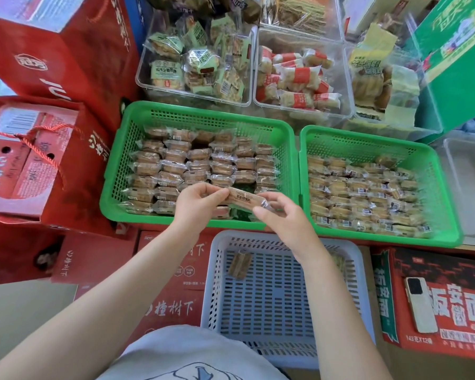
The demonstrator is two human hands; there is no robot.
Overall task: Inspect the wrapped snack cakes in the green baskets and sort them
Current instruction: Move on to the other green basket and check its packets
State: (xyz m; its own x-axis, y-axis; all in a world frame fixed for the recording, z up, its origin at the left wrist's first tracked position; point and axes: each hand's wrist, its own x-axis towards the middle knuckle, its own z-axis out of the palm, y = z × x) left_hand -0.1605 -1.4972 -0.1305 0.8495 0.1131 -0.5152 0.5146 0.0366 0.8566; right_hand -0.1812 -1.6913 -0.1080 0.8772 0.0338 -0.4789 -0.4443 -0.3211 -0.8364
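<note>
Two green baskets stand side by side, the left one (113,187) and the right one (447,204), both packed with rows of wrapped snack cakes. Over the front edge of the left basket I hold one wrapped cake (246,198) lengthwise between both hands. My left hand (196,201) pinches its left end and my right hand (280,215) pinches its right end. Below my hands sits a white-blue slotted basket (261,305) with one wrapped cake (240,266) lying at its back left.
Clear plastic bins of other wrapped snacks (195,67) (299,83) stand behind the green baskets. Red gift boxes (30,160) crowd the left side. A green carton (455,64) stands at the back right. A phone (420,305) lies on a red carton at the lower right.
</note>
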